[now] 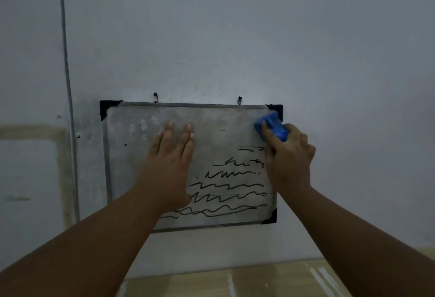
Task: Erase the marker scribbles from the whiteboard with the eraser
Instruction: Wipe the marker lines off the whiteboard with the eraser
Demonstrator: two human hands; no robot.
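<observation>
A small whiteboard (131, 167) with a metal frame and black corner caps hangs on the wall. Black wavy marker scribbles (226, 186) cover its lower right part; the upper and left areas look smudged grey. My left hand (171, 162) lies flat on the board's middle, fingers spread and pointing up. My right hand (287, 155) grips a blue eraser (273, 126) and presses it against the board near the top right corner. The hand hides the right ends of some scribbles.
Two hooks (155, 95) (239, 99) above the board hold it to the pale wall. A thin vertical conduit (70, 108) runs down the wall left of the board. A light wooden surface (235, 280) lies below.
</observation>
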